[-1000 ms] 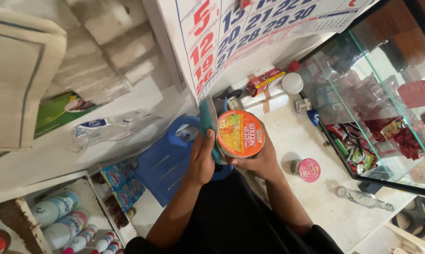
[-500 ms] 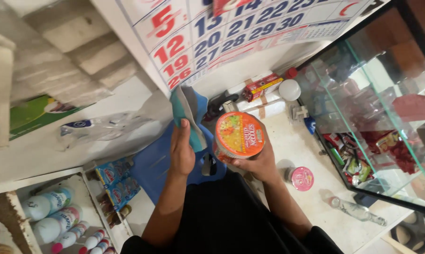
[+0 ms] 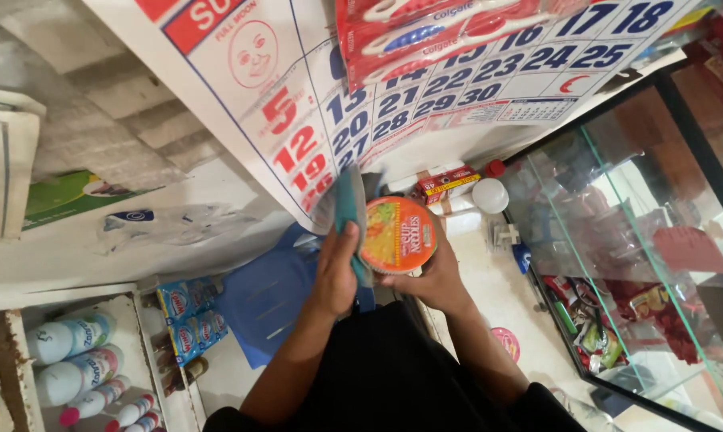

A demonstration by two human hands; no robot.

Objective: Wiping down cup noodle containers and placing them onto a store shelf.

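Left hand point(image 3: 335, 276) fisted tight around a teal cloth point(image 3: 348, 210), pressing it against the side of the noodle cup point(image 3: 398, 234). Cup held up in front of the wall calendar point(image 3: 313, 104), orange lid facing the camera. Right hand point(image 3: 430, 276) cradles the cup from below, fingers curled around its base.

There is only one view, so no other view shares anything with it. The camera sits on the person's head and looks steeply down, close to the two hands point(image 3: 377, 268), with the wall calendar point(image 3: 313, 112) at the top and the glass case point(image 3: 641, 264) on the right
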